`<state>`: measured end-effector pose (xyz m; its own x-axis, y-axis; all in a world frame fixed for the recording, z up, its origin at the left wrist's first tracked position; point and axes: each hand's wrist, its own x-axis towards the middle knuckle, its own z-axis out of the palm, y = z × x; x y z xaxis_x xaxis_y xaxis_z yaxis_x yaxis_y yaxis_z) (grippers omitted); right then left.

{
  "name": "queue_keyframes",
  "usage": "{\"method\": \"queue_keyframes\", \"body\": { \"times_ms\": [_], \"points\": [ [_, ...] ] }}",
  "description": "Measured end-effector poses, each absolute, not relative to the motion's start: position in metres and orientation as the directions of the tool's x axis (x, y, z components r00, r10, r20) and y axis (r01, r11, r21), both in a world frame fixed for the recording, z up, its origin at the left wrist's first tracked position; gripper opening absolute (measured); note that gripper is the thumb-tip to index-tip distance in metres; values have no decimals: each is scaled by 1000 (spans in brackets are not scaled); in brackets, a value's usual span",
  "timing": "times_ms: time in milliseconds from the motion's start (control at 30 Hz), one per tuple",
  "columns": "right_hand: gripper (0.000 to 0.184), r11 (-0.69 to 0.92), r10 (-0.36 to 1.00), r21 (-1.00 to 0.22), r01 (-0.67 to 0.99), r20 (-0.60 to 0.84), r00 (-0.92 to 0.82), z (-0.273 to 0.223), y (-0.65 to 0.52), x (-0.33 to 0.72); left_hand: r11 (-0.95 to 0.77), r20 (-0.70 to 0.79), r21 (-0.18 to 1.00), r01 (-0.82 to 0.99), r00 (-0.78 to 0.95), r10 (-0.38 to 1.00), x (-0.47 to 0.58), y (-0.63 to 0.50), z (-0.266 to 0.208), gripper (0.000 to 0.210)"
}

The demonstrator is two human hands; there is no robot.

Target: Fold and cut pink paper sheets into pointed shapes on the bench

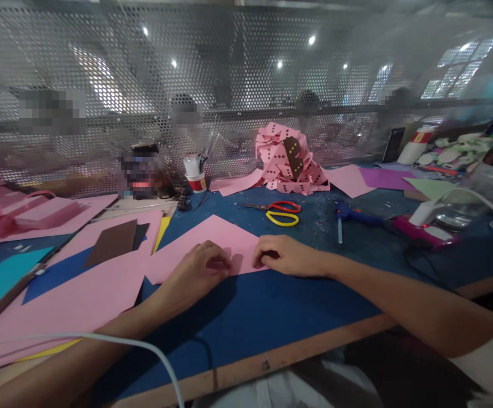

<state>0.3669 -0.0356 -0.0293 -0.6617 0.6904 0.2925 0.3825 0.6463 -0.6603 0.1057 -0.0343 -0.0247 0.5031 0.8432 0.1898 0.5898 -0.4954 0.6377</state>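
Note:
A pink paper sheet [215, 235] lies on the blue tabletop, its far corner pointing away from me. Over its near edge, my left hand [199, 269] has its fingers curled in towards the thumb, gripping the paper. My right hand [280, 256] is bent in the same way at the sheet's right end, its fingertips down on the paper. The palms hide part of the near edge. Just beyond the sheet are scissors [278, 212] with one red and one yellow handle.
A dotted pink paper ball [287, 158] stands at the back by the perforated screen [238, 62]. Right are a blue glue gun [359, 215] and a magenta device [425, 231]. Stacked pink sheets [80, 300] lie left. A white cable [140, 343] crosses my left forearm.

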Motion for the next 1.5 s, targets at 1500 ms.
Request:
{"method": "queue_keyframes", "body": {
  "times_ms": [1500],
  "points": [
    [33, 627, 702, -671, 395, 267, -660, -27, -38, 367, -400, -76, 647, 649, 577, 813, 69, -19, -4, 28]
  ]
}}
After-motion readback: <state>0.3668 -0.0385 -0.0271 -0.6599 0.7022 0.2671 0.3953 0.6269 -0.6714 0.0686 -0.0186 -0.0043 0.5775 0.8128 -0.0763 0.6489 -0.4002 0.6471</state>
